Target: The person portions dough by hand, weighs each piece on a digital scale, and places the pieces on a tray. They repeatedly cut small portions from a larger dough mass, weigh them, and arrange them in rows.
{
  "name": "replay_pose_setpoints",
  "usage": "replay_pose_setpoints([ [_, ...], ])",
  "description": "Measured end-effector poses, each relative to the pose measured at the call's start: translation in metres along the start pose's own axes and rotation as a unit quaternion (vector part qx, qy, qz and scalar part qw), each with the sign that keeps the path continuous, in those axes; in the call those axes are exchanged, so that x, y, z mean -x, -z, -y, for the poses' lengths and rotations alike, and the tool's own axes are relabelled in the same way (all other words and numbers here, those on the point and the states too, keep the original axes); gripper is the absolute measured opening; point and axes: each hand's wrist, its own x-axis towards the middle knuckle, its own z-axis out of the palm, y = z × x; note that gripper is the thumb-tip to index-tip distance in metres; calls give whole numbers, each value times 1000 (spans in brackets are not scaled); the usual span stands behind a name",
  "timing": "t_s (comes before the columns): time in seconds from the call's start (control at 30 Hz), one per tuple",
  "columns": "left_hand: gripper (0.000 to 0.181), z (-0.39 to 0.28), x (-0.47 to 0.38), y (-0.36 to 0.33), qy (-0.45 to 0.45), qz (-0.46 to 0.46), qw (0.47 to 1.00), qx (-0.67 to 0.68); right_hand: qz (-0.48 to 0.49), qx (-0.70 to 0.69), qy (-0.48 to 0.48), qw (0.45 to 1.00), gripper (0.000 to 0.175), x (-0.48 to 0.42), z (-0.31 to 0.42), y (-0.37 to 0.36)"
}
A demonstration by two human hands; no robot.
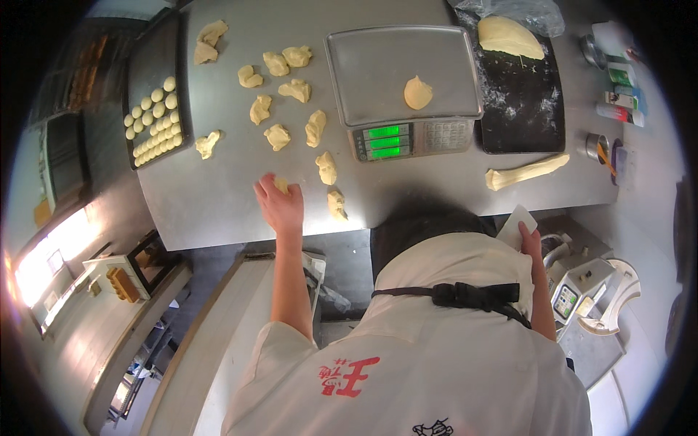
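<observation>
My left hand (pixel 280 207) is over the steel worktable (pixel 229 212) near its front edge, with fingers and thumb around a small piece of dough (pixel 281 185) that they partly hide. My right hand (pixel 530 238) is low at my right side, gripping a white dough scraper (pixel 515 226). A lump of dough (pixel 418 93) sits on the steel pan of a digital scale (pixel 376 52), whose green displays are lit. Several irregular dough pieces (pixel 277 137) lie scattered left of the scale. On the right, a long dough strip (pixel 526 171) rests on the table.
A dark tray (pixel 155 60) with several rows of round dough balls stands at the far left. Beyond the scale's right side, a floured black board (pixel 523 120) bears a large dough block (pixel 510 37) beside plastic film (pixel 523 13). A metal cup (pixel 595 146) and cartons (pixel 621 99) line the right edge.
</observation>
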Motion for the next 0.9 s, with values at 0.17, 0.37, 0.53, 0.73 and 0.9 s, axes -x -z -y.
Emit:
replay_pose_setpoints([
  [0.17,70,-10,-14,-9,11,130,989,-71,24,29,-38,999,49,5,19,5],
  [0.37,78,1,-35,-18,43,150,985,-69,-48,50,-74,995,50,48,36,20],
  [0.53,39,22,-48,-14,53,165,984,46,-35,-16,-98,994,51,74,51,21],
  [0.73,23,40,-23,-23,122,28,981,146,20,9,-73,997,49,70,41,17],
  [0.9,33,26,-44,2,151,200,968,-30,-1,40,-101,994,45,49,37,15],
])
